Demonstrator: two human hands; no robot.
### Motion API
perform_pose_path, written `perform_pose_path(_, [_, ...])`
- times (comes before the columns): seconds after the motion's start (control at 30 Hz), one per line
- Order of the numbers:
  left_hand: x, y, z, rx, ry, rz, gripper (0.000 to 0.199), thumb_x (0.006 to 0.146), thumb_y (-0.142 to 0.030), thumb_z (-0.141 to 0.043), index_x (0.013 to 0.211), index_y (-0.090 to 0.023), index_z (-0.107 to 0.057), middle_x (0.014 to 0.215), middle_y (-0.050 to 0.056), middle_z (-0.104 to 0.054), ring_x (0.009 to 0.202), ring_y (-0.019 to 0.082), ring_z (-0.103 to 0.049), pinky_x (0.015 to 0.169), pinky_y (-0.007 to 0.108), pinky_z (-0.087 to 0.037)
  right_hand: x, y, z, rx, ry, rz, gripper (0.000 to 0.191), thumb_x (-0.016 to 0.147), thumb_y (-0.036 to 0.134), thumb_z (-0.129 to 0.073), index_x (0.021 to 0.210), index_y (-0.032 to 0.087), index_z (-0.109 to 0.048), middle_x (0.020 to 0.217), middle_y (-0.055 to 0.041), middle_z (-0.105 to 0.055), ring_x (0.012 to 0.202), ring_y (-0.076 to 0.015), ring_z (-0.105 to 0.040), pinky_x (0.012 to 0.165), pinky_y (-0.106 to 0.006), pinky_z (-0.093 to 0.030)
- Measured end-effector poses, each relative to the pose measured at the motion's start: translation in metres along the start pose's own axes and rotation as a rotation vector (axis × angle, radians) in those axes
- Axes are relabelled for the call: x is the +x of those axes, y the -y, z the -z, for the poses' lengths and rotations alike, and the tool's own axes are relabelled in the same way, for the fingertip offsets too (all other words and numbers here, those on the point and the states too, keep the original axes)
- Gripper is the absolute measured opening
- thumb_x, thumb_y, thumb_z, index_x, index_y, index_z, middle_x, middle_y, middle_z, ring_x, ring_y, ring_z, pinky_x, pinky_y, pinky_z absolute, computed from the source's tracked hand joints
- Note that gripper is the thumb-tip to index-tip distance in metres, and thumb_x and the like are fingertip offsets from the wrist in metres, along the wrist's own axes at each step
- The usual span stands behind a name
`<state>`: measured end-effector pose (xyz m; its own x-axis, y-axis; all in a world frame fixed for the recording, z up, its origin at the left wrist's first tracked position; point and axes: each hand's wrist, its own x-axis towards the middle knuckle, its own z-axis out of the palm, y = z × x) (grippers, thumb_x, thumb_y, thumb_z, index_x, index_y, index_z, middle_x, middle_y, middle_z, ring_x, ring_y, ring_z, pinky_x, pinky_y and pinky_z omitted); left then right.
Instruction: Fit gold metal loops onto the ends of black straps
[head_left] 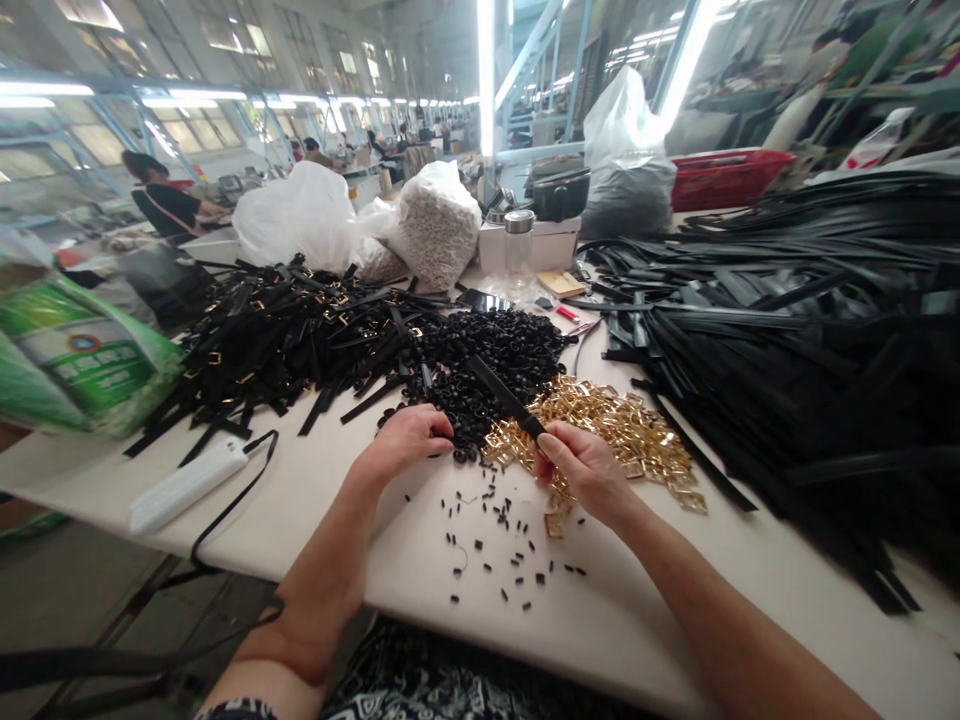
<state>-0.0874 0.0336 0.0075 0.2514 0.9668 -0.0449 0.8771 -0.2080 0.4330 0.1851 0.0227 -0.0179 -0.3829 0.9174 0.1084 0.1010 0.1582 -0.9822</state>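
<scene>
My right hand [583,467] pinches a black strap [501,388] near its lower end. The strap's free end points up and left over a heap of small black loops [491,350]. My left hand [411,437] is at the near left edge of that heap, its fingers curled down and pressed together. What lies under those fingertips is hidden; a dark bit shows below them. Gold buckles [615,425] are heaped behind and beside my right hand. Small black offcuts [517,560] lie scattered on the table between my forearms.
Straps with gold buckles [300,330] are piled at left, long black straps [787,330] at right. A white power strip [187,485] with a cord lies at the table's left edge. Plastic bags [439,220], a glass jar [519,240] and a red crate [727,178] stand behind. A person [161,195] sits far left.
</scene>
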Motion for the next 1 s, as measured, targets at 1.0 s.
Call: perform_pose_path(1.0, [0.008, -0.066, -0.054, -1.641, -0.093, 0.345, 0.035, 0.056, -0.030, -0.088, 0.069, -0.014, -0.060, 0.072, 0.000, -0.069, 0.062, 0.007, -0.065, 0.056, 0.012, -0.053, -0.003, 0.001, -0.017, -0.092, -0.113, -0.011, 0.029, 0.093, 0.037, -0.047, 0.072, 0.019, -0.055, 0.062, 0.0001, -0.065, 0.051, -0.0106, -0.061, 0.052, -0.021, -0.047])
